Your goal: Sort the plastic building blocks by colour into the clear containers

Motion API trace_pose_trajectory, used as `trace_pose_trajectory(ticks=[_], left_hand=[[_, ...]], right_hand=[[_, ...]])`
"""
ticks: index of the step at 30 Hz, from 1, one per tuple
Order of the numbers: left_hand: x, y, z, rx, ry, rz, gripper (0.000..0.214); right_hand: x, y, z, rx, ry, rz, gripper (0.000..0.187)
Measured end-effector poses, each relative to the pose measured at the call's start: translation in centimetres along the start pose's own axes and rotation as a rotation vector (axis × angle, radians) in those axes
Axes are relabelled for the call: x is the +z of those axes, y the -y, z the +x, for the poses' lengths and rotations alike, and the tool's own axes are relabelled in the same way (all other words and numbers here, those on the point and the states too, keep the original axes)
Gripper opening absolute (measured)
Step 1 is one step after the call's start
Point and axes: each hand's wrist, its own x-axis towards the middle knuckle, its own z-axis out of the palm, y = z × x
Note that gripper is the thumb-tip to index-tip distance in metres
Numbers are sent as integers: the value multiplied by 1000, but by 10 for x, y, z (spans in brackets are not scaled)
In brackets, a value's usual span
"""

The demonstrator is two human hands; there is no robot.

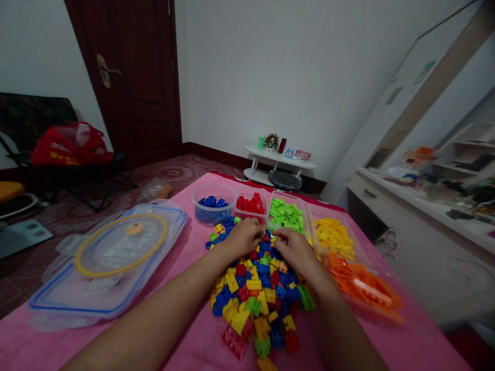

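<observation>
A mixed pile of toy building bricks in blue, yellow, red, green and a little orange lies on the pink cloth. My left hand rests over the far part of the pile, its fingers curled down and closed. Beside it, my right hand has its thumb and fingers drawn together at the pile's far edge. Whatever either hand grips is hidden. Just beyond are a round tub of blue bricks, a container of red bricks, one of green bricks and one of yellow bricks.
Orange bricks fill a clear container by my right forearm. Stacked clear lids lie on the pink-covered table at left. A white shelf stand is against the wall. A white cabinet stands at right.
</observation>
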Motion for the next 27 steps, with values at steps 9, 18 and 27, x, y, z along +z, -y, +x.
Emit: trace_pose_trajectory(ticks=[9,18,27], left_hand=[[-16,0,0,-87,-73,-278,11],[-23,-11,2,-122,-63,-573,16],[-30,-14,4,-72,-78,-574,17]], right_hand=[[-26,10,-19,-1,202,-115,24],[-13,18,-28,2,211,-307,26],[-4,8,-10,154,-127,874,27]])
